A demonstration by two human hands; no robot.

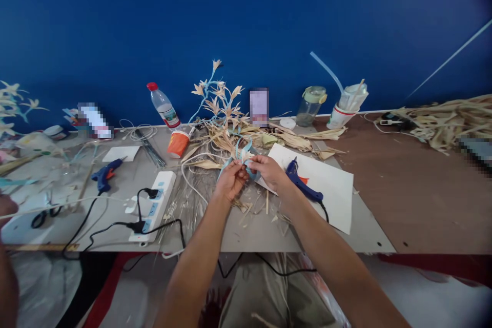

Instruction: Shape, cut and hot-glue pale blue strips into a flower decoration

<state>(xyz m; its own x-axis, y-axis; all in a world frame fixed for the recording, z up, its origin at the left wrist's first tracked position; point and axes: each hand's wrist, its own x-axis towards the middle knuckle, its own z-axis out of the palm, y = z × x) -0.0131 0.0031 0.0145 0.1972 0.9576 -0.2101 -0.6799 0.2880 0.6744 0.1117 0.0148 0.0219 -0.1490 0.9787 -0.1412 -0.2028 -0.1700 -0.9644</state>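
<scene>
My left hand [231, 179] and my right hand [267, 170] meet over the middle of the table, fingertips pinched together. Between them they hold a pale husk flower [243, 155] with light blue tape [246, 142] around and above it. Behind my hands lies a heap of dry husks [280, 136]. A branch of husk flowers [213, 105] on blue-wrapped stems rises at the back. To the right of my right hand, a blue glue gun [303, 182] rests on a white sheet [338, 200].
A white power strip [154, 210] with black cords lies left, near a second glue gun [105, 174]. An orange cup [178, 143], a tilted bottle [165, 107], a phone [259, 107], a jar [310, 107] and a white cup [341, 115] stand behind. Another person's arm [7, 271] shows far left.
</scene>
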